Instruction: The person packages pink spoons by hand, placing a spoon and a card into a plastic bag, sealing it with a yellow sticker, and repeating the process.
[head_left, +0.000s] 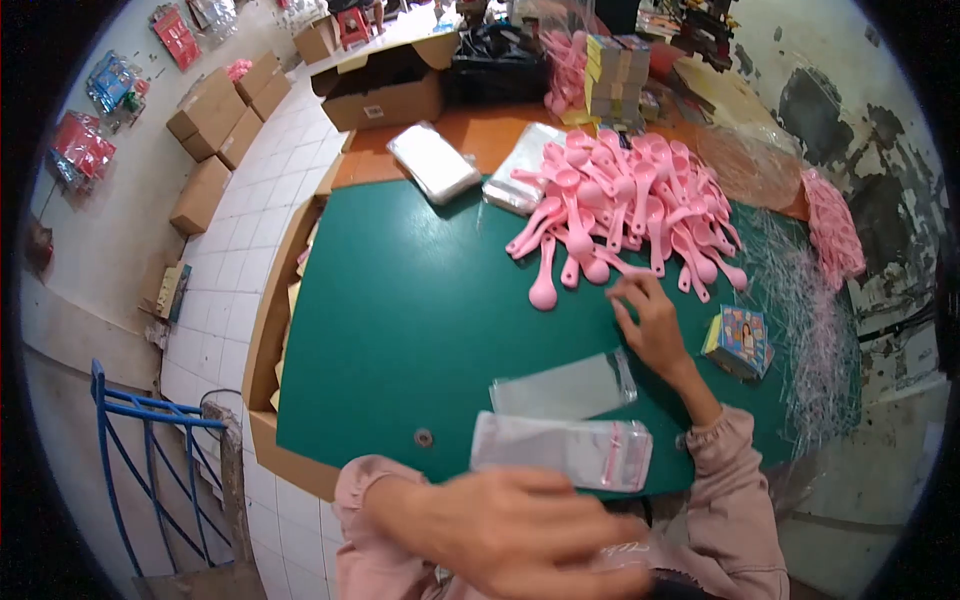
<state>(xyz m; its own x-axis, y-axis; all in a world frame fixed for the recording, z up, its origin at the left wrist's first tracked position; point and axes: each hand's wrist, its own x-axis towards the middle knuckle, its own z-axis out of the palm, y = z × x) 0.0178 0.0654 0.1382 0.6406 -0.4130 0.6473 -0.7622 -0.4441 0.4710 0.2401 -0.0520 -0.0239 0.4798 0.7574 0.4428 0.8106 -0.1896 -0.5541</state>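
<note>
The person's right hand [650, 318], with fingers curled and partly open, is at the front edge of the pile of pink spoons [630, 200] on the green bench [380, 320]. The left hand [520, 535] is blurred near the clear bags [560, 452]; whether it grips something, one cannot tell.
</note>
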